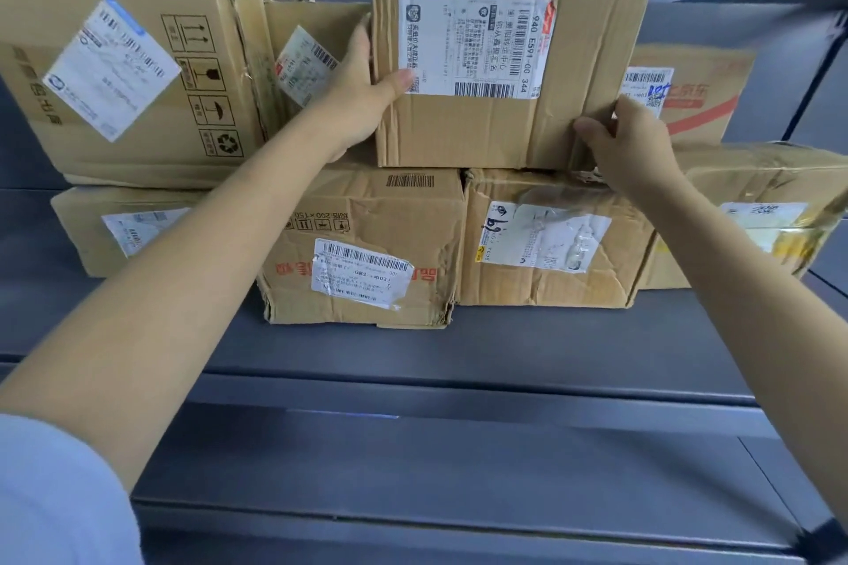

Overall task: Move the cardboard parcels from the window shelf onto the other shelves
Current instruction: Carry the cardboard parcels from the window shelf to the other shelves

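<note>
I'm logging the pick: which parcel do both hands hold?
The upper middle parcel, label reading 940 E591-00 344. The left hand grips its left edge, the right hand its lower right; the other parcels are untouched.

grey shelf [413,349] — four parcels [362,252] on it

Eight cardboard parcels, two hands, one grey shelf
Upper row of four: large parcel [124,60], small one [312,55], held parcel [587,60], red-printed parcel [702,92]; lower row of four [114,229] [362,243] [550,239] [757,206]; left hand [362,83], right hand [633,142], shelf [413,353]
</note>
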The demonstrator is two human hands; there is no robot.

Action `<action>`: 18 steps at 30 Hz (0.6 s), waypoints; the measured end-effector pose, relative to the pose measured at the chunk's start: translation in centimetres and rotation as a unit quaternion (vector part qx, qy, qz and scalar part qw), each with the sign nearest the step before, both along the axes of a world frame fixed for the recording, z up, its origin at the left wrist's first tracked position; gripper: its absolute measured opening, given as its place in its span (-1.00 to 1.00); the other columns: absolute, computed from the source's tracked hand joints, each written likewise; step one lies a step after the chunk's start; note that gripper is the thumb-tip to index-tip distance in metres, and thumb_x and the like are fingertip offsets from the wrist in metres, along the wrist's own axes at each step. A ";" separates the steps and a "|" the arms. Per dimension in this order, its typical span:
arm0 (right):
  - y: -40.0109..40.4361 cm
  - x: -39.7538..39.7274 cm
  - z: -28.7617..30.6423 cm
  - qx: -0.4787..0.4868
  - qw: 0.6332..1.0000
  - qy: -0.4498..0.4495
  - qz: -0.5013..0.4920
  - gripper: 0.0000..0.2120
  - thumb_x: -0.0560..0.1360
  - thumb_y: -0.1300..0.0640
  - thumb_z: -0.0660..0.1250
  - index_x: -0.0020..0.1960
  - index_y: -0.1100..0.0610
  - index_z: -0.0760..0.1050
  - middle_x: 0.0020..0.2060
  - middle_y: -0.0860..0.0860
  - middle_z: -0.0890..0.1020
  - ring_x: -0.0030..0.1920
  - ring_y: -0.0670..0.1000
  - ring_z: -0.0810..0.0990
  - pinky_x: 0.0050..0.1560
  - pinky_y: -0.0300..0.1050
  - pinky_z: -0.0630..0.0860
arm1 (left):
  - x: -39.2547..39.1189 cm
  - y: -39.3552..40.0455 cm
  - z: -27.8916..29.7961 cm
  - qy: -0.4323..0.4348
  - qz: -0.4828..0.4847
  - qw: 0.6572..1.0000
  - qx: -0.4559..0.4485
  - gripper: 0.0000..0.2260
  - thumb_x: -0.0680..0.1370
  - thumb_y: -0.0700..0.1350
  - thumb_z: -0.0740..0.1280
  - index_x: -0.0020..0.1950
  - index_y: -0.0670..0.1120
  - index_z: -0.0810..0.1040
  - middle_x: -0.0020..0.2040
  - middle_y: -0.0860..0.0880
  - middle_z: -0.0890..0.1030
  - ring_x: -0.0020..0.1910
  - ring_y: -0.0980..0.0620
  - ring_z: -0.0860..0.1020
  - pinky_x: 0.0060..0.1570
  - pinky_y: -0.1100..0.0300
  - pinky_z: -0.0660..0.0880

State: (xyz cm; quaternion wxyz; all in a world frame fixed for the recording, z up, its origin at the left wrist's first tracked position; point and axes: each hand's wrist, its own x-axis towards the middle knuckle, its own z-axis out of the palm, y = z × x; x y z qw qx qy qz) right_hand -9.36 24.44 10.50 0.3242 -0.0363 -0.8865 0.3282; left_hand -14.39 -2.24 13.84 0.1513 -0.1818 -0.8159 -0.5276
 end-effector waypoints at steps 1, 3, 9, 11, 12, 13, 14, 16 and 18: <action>-0.1 0.1 -0.1 -0.001 1.000 0.005 -0.007 -0.70 0.57 0.08 0.24 0.12 0.32 0.43 -0.05 0.19 0.54 -0.01 0.13 0.48 -0.15 -0.19 0.22 | 0.0 0.0 -0.1 0.003 0.008 1.000 -0.001 -0.39 0.57 -0.04 0.27 0.53 0.03 0.04 0.38 0.05 0.41 0.33 0.00 0.39 0.33 -0.13 0.33; -0.4 0.5 -0.1 -0.004 1.000 0.018 -0.018 -0.71 0.57 0.07 0.25 0.09 0.32 0.45 0.01 0.22 0.58 0.03 0.16 0.51 -0.15 -0.19 0.24 | 0.0 0.1 -0.3 0.003 0.020 1.000 -0.002 -0.37 0.56 0.02 0.27 0.53 0.05 0.00 0.39 0.03 0.40 0.31 -0.03 0.40 0.28 -0.16 0.37; -0.7 1.5 -0.8 -0.008 0.999 0.028 -0.020 -0.67 0.53 0.03 0.30 0.15 0.24 0.44 0.08 0.14 0.60 0.10 0.13 0.55 -0.04 -0.17 0.36 | 0.2 0.0 -0.8 0.011 0.036 0.999 0.015 -0.28 0.52 0.09 0.30 0.53 0.04 -0.06 0.40 -0.04 0.38 0.32 -0.06 0.40 0.30 -0.17 0.35; -1.0 1.9 -1.2 -0.008 0.999 0.020 -0.024 -0.51 0.54 0.01 0.30 0.38 0.21 0.31 0.24 0.15 0.53 0.25 0.15 0.48 0.10 -0.12 0.36 | 0.7 -0.4 -1.1 0.021 0.037 0.999 0.014 -0.22 0.47 0.14 0.32 0.53 0.05 -0.08 0.42 -0.05 0.36 0.35 -0.05 0.38 0.32 -0.15 0.33; -1.0 2.3 -1.5 -0.013 0.999 0.024 -0.027 -0.43 0.54 0.01 0.29 0.46 0.20 0.20 0.31 0.15 0.47 0.30 0.14 0.43 0.16 -0.12 0.34 | 1.1 -0.5 -1.2 0.030 0.037 0.999 0.001 -0.21 0.48 0.14 0.31 0.54 0.03 -0.10 0.44 -0.07 0.32 0.38 -0.05 0.34 0.35 -0.11 0.30; -0.8 2.7 -1.8 -0.013 0.999 0.042 -0.028 -0.38 0.55 0.02 0.28 0.49 0.20 0.13 0.35 0.16 0.43 0.34 0.13 0.40 0.19 -0.14 0.31 | 1.5 -0.7 -1.4 0.043 0.043 0.998 -0.016 -0.23 0.51 0.12 0.30 0.54 0.01 -0.11 0.48 -0.11 0.27 0.42 -0.04 0.29 0.38 -0.07 0.26; -0.5 3.0 -2.2 -0.007 0.997 0.073 -0.024 -0.37 0.54 0.03 0.28 0.50 0.20 0.11 0.37 0.16 0.41 0.36 0.13 0.38 0.21 -0.15 0.29 | 2.1 -1.0 -1.7 0.059 0.053 0.996 -0.030 -0.26 0.54 0.09 0.28 0.54 -0.01 -0.12 0.50 -0.14 0.22 0.45 -0.04 0.24 0.40 -0.04 0.23; 0.7 3.6 -3.4 0.006 0.990 0.136 -0.024 -0.39 0.52 0.05 0.28 0.47 0.23 0.15 0.38 0.14 0.39 0.38 0.13 0.35 0.31 -0.11 0.27 | 3.6 -1.9 -2.3 0.113 0.075 0.990 -0.033 -0.31 0.57 0.05 0.25 0.54 -0.05 -0.08 0.49 -0.15 0.21 0.46 -0.02 0.22 0.42 -0.01 0.20; 2.6 4.5 -4.8 -0.002 0.984 0.172 -0.056 -0.41 0.50 0.08 0.27 0.45 0.25 0.17 0.38 0.13 0.36 0.39 0.11 0.31 0.38 -0.10 0.21 | 5.0 -3.3 -3.5 0.177 0.107 0.978 -0.016 -0.36 0.55 0.04 0.25 0.53 -0.09 0.02 0.46 -0.12 0.27 0.43 0.06 0.26 0.42 0.05 0.21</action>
